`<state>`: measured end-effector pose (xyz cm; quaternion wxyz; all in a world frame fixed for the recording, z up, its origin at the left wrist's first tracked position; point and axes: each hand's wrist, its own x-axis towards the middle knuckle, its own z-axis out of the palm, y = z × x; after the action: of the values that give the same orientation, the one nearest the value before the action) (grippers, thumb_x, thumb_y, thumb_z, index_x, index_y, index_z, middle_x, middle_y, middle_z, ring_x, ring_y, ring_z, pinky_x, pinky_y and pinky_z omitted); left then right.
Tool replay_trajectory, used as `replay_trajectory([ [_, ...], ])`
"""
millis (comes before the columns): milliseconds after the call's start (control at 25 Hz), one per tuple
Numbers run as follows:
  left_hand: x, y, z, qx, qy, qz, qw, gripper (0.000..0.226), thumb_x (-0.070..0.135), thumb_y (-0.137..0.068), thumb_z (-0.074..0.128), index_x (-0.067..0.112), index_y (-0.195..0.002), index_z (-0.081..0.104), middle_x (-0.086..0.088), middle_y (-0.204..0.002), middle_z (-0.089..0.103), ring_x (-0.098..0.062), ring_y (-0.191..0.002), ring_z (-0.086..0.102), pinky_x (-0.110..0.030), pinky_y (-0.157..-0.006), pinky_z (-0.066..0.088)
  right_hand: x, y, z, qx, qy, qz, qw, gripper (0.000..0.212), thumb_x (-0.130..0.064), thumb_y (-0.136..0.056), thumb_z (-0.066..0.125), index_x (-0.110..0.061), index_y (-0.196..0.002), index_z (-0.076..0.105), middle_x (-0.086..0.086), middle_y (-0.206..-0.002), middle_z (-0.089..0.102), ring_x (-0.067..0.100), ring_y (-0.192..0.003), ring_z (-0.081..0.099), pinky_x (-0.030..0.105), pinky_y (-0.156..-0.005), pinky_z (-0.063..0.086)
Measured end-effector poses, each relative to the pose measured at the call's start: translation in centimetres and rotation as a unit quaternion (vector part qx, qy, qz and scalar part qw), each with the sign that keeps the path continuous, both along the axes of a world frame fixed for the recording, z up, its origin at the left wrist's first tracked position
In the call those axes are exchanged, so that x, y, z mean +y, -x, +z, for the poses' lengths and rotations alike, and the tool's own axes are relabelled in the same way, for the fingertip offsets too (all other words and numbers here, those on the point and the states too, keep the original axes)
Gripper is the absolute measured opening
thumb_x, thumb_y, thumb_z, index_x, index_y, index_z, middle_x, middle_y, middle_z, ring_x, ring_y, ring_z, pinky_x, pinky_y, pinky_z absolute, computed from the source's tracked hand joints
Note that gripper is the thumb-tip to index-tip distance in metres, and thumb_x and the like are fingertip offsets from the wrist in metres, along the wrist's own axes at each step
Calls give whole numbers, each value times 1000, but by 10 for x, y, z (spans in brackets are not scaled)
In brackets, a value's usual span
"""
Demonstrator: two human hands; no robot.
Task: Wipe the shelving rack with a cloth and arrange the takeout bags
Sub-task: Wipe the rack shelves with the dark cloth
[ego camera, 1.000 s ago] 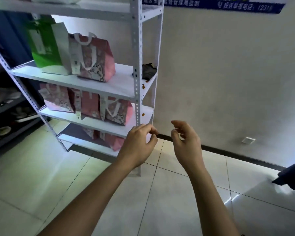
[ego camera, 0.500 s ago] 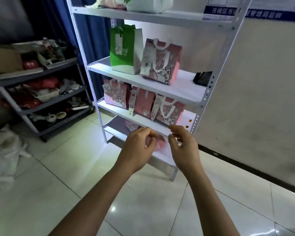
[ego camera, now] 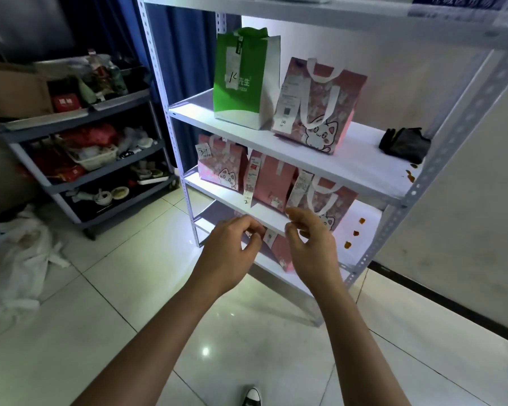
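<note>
A white metal shelving rack (ego camera: 361, 159) stands against the wall. On its middle shelf stand a green and white takeout bag (ego camera: 241, 80) and a pink cat-print bag (ego camera: 320, 109), with a dark cloth (ego camera: 403, 145) lying at the right end. Three pink bags (ego camera: 272, 183) line the shelf below, and another pink bag (ego camera: 280, 252) sits lower down, partly hidden by my hands. My left hand (ego camera: 229, 256) and my right hand (ego camera: 311, 247) hover side by side in front of the lower shelf edge, fingers loosely curled, holding nothing.
A grey cart (ego camera: 79, 159) full of clutter stands to the left. White plastic bags (ego camera: 21, 259) lie on the tiled floor beside it. Orange-brown spots (ego camera: 355, 232) mark the right side of the shelves. My shoe (ego camera: 251, 397) shows at the bottom.
The view has swung left and closer to the rack, bringing the grey cart into sight. Both hands stay raised together in front of the lower shelves, still holding nothing.
</note>
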<state>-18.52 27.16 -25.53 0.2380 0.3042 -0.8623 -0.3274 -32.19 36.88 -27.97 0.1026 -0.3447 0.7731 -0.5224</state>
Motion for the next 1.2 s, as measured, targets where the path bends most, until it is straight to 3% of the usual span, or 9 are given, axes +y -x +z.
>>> replay_trajectory([
  [200, -73, 46, 14, -9, 10, 0, 1000, 15, 22, -94, 55, 25, -102, 67, 12, -105, 68, -6, -103, 56, -10, -76, 41, -68, 43, 4, -10, 22, 10, 1000, 32, -20, -100, 59, -49, -113, 56, -15, -119, 63, -2, -108, 58, 20, -89, 47],
  [280, -91, 61, 14, -15, 15, -7, 1000, 14, 23, -94, 55, 27, -102, 66, 14, -105, 67, -7, -104, 54, -11, -78, 41, -88, 60, 6, -19, 21, 6, 1000, 30, -20, -100, 58, -46, -115, 57, -15, -120, 64, -4, -106, 59, 21, -91, 48],
  [440, -130, 88, 14, -13, 18, -16, 1000, 14, 23, -94, 55, 28, -103, 65, 15, -106, 66, -9, -106, 55, -26, -85, 49, -126, 85, 7, -16, 3, 7, 1000, 27, -20, -100, 57, -33, -123, 62, -16, -118, 62, -15, -99, 55, 8, -82, 41],
  [560, -158, 107, 13, -6, 9, -25, 1000, 13, 22, -95, 56, 27, -103, 65, 13, -107, 65, -8, -106, 55, -20, -85, 47, -147, 99, 6, -17, -7, 6, 1000, 28, -20, -100, 56, -30, -126, 62, -13, -121, 63, -7, -102, 56, 15, -87, 43],
  [640, -176, 124, 12, -2, 9, -51, 999, 12, 23, -95, 57, 28, -102, 64, 14, -106, 65, -6, -104, 55, -17, -81, 45, -160, 112, 5, -21, -5, -20, 1000, 31, -19, -99, 56, -29, -128, 62, -11, -122, 64, -5, -103, 57, 21, -90, 45],
  [800, -210, 161, 15, 9, 17, -113, 993, 10, 22, -94, 58, 28, -100, 64, 13, -99, 65, -10, -97, 57, -27, -79, 49, -184, 135, 12, -17, -3, -67, 998, 30, -19, -99, 56, -33, -126, 62, -12, -120, 65, -3, -107, 59, 24, -92, 49],
  [1000, -235, 213, 26, 24, 4, -214, 976, 13, 22, -94, 57, 24, -103, 66, 10, -105, 66, -14, -106, 58, -41, -91, 51, -186, 157, 23, 0, 4, -179, 984, 28, -21, -100, 57, -32, -125, 63, -12, -121, 64, -2, -108, 60, 22, -93, 49],
  [1120, -222, 240, 26, 22, 10, -286, 958, 14, 24, -94, 56, 28, -104, 66, 13, -106, 64, -10, -107, 55, -34, -89, 50, -164, 164, 25, 10, -6, -259, 966, 27, -21, -101, 56, -33, -124, 62, -10, -121, 65, 4, -109, 61, 26, -93, 51],
  [1200, -206, 255, 25, 17, 20, -337, 941, 13, 26, -96, 55, 30, -105, 64, 14, -107, 64, -8, -107, 53, -22, -82, 46, -144, 165, 24, 21, -11, -305, 952, 26, -20, -101, 55, -32, -123, 62, -9, -120, 65, 4, -107, 61, 27, -92, 53],
])
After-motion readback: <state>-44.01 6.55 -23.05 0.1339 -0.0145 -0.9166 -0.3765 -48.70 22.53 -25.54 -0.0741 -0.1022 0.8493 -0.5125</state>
